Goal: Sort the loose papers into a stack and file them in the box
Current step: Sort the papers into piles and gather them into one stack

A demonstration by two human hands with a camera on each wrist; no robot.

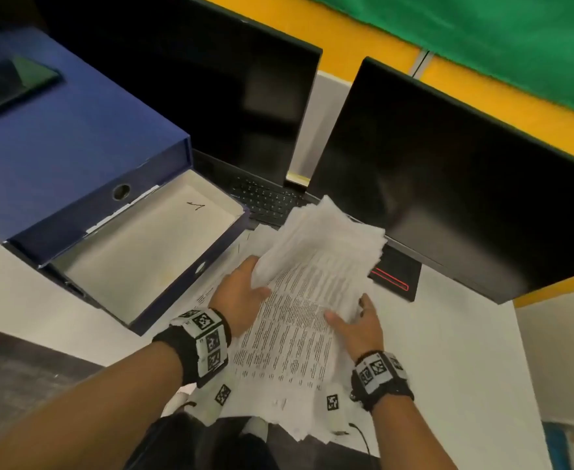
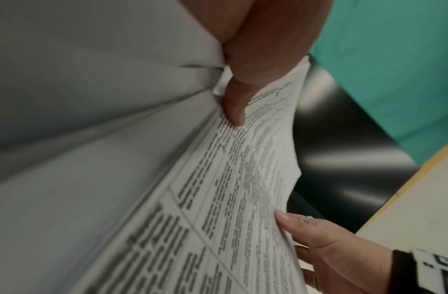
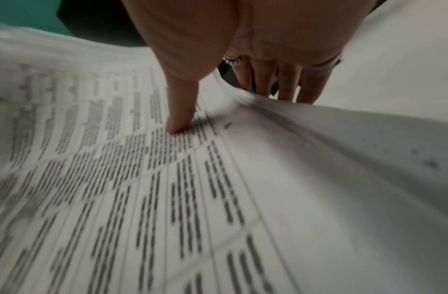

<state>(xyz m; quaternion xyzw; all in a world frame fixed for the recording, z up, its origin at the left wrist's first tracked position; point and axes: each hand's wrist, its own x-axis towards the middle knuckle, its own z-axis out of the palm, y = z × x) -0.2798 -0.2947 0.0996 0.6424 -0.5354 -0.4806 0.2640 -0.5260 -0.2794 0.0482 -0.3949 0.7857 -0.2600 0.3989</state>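
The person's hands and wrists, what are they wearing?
Both forearms are bare, with no sleeves. Each wrist carries a black band faced with white tags printed with black square codes. The right hand wears rings, one silver. A thin dark cable hangs below the right wrist.

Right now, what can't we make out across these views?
- Printed text on the papers: blurred in all three views.
- Left hand fingers: under the sheets, head view.
- Keyboard: near part covered by papers, far part behind the monitor.
- Box front end: hidden behind its wall.
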